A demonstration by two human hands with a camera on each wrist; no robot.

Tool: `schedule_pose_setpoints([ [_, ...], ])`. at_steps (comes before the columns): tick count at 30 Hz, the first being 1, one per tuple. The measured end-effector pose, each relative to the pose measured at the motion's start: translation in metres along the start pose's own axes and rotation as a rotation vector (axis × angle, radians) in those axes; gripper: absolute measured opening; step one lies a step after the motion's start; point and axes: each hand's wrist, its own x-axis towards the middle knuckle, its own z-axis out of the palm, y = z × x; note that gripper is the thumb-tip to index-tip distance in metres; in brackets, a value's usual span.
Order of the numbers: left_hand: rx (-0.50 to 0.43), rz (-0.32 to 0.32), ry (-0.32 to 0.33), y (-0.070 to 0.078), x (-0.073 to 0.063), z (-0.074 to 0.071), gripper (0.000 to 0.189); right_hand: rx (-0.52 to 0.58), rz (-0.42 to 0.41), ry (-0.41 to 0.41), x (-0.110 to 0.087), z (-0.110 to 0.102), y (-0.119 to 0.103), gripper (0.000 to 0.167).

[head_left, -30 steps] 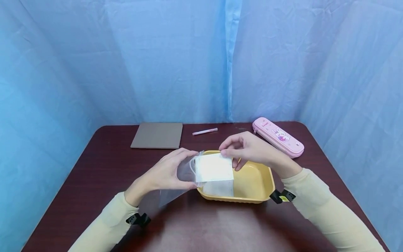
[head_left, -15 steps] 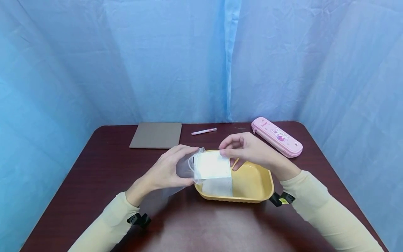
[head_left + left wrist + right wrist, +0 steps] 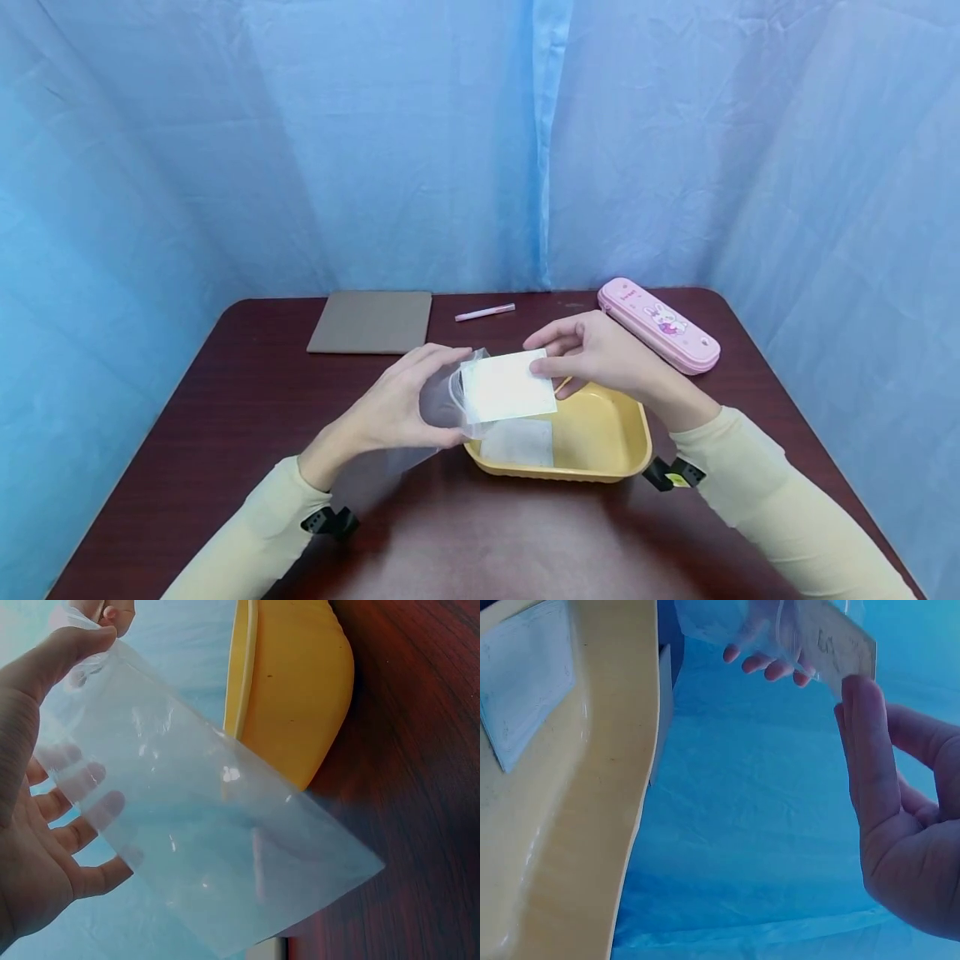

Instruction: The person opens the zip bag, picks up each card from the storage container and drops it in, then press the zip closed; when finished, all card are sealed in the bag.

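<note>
My left hand (image 3: 393, 408) grips a clear plastic bag (image 3: 195, 802) by its mouth, thumb below and fingers above in the head view. The rest of the bag hangs down beside the tray in the left wrist view. With thumb and fingers, my right hand (image 3: 600, 354) pinches a white rectangular card (image 3: 506, 387) at its right end. The card's left end overlaps the bag's mouth. Dark marks show on its underside in the right wrist view. Below both hands stands a yellow tray (image 3: 600, 433), and a second white card (image 3: 517, 442) lies in its left part.
At the back left of the dark wooden table (image 3: 480, 533) lies a flat grey-brown board or notebook (image 3: 371, 322). A pen (image 3: 485, 312) lies right of it. A pink pencil case (image 3: 660, 325) sits at the back right. Blue curtains (image 3: 397, 142) surround the table.
The card has tilted, its right end rising, and my right fingers have shifted slightly on it. My left hand and the bag moved a little left and then stayed about there.
</note>
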Motion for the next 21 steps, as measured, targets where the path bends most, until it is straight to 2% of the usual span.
schedule_pose_setpoints([
  [4, 0.011, 0.003, -0.003, 0.001, 0.001, 0.001, 0.093, -0.016, -0.006, 0.033, 0.0, 0.005, -0.002, 0.038],
  [14, 0.028, -0.007, 0.006, 0.0, -0.001, 0.002, 0.094, 0.019, -0.003, -0.004, 0.005, 0.013, 0.001, 0.039],
  [21, 0.027, -0.032, 0.002, 0.0, -0.004, 0.003, 0.093, 0.099, -0.025, -0.091, 0.006, 0.014, 0.006, 0.045],
])
